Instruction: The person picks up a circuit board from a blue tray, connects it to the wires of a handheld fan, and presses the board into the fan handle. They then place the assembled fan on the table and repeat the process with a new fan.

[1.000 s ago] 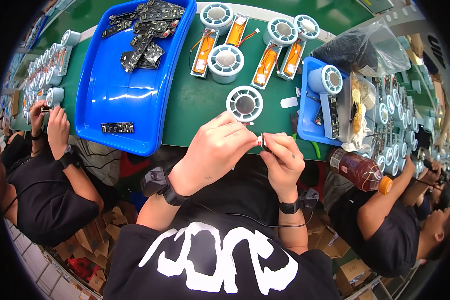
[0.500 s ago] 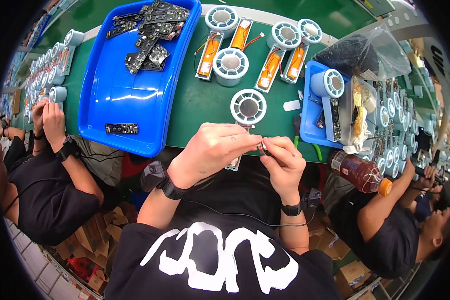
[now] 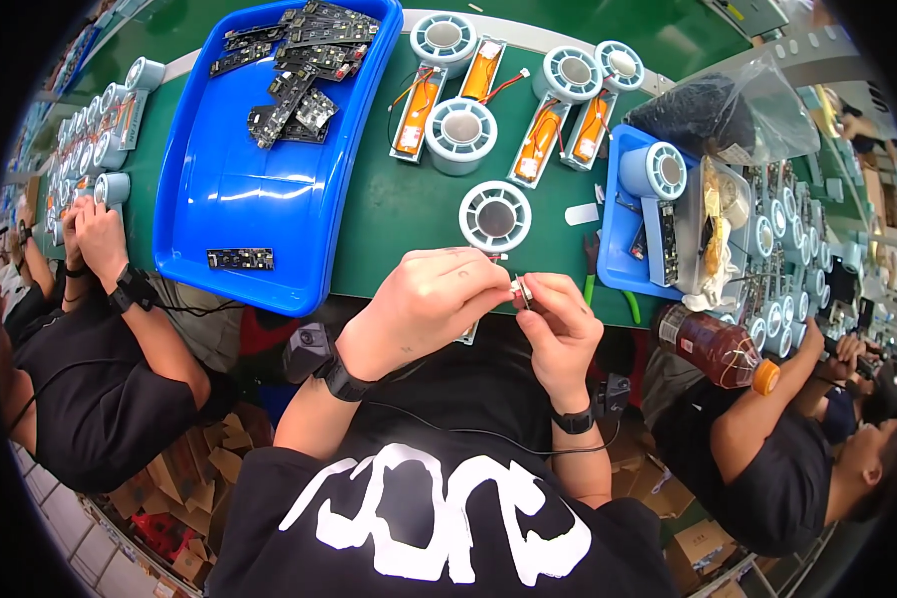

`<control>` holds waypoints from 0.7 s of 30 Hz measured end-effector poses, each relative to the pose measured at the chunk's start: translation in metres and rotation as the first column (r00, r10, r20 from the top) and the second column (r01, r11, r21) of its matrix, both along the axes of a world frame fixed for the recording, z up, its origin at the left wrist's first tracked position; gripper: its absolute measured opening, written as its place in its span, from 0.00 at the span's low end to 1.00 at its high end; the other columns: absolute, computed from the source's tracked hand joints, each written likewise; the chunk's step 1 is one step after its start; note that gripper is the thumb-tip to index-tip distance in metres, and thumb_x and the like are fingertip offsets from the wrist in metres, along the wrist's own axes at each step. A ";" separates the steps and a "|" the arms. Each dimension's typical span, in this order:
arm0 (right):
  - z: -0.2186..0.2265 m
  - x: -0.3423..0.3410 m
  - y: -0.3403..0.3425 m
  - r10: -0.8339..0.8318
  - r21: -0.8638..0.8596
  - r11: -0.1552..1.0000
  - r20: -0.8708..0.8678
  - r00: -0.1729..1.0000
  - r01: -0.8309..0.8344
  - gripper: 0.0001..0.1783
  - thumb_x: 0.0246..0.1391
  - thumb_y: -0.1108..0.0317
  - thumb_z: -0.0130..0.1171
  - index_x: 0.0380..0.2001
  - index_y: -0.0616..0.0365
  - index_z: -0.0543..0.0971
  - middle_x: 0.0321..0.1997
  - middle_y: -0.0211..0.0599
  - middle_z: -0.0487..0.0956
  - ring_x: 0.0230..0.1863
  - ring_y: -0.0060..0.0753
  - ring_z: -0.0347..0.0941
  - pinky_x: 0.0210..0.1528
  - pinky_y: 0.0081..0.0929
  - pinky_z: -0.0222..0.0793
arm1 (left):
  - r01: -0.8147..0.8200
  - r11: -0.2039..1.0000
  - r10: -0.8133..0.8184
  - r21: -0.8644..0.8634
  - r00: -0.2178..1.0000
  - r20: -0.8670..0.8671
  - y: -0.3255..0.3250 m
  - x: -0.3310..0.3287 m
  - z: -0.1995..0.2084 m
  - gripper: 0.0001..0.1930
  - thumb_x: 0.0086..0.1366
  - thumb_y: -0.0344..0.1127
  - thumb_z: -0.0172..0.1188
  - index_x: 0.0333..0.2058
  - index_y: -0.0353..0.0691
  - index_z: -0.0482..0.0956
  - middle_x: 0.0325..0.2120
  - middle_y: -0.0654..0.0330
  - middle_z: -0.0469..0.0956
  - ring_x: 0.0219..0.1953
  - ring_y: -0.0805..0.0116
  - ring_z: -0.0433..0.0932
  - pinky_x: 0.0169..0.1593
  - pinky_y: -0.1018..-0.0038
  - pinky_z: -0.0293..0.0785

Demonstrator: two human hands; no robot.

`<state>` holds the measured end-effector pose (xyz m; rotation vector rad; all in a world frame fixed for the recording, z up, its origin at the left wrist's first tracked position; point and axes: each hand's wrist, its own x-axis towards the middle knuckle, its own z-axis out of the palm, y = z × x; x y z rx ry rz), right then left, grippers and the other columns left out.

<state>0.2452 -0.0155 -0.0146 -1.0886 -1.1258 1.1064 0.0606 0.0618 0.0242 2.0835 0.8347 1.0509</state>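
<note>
Just in front of my chest, my left hand (image 3: 424,304) pinches a small white wire connector (image 3: 515,286) between thumb and fingertips. My right hand (image 3: 561,324) is closed on a small circuit board (image 3: 526,291), seen nearly edge-on and mostly covered by the fingers. The connector and board meet or almost meet; which of the two I cannot tell. Beyond my hands lies a pale blue speaker-like unit (image 3: 495,216) with a round grille, its lower housing largely hidden under my left hand.
A blue tray (image 3: 244,214) with piled circuit boards (image 3: 304,75) stands left. Several similar units with orange batteries (image 3: 419,112) sit at the back. Right are a smaller blue bin (image 3: 616,261), green-handled pliers (image 3: 632,305) and a bottle (image 3: 710,347). People sit on both sides.
My right hand has shifted slightly left and turned a little, showing more of the board and white connector between the fingertips. Both hands keep their pinch.
</note>
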 end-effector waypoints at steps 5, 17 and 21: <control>-0.002 0.000 0.001 -0.036 0.073 0.997 0.152 0.988 0.025 0.24 0.49 0.86 0.69 0.51 0.62 0.84 0.49 0.42 0.81 0.45 0.31 0.79 0.45 0.24 0.78 | 0.001 1.000 0.000 0.003 0.998 -0.060 -0.001 -0.002 0.002 0.07 0.56 0.24 0.71 0.31 0.35 0.81 0.26 0.58 0.82 0.30 0.59 0.84 0.34 0.68 0.79; 0.010 0.005 0.009 -0.074 0.245 0.968 0.470 0.880 -0.050 0.23 0.42 0.86 0.72 0.46 0.64 0.85 0.46 0.45 0.82 0.42 0.38 0.81 0.41 0.27 0.78 | 0.037 0.999 -0.037 0.001 0.997 -0.068 0.002 -0.004 -0.001 0.09 0.57 0.25 0.71 0.34 0.35 0.80 0.28 0.57 0.82 0.31 0.57 0.84 0.35 0.67 0.79; 0.009 0.002 0.008 -0.052 0.153 0.988 0.418 0.907 -0.014 0.24 0.42 0.85 0.72 0.47 0.64 0.85 0.46 0.44 0.82 0.43 0.38 0.81 0.42 0.27 0.79 | 0.044 0.998 -0.047 -0.034 0.993 -0.104 0.004 -0.005 0.000 0.08 0.57 0.24 0.70 0.35 0.35 0.80 0.29 0.56 0.82 0.32 0.56 0.84 0.35 0.67 0.80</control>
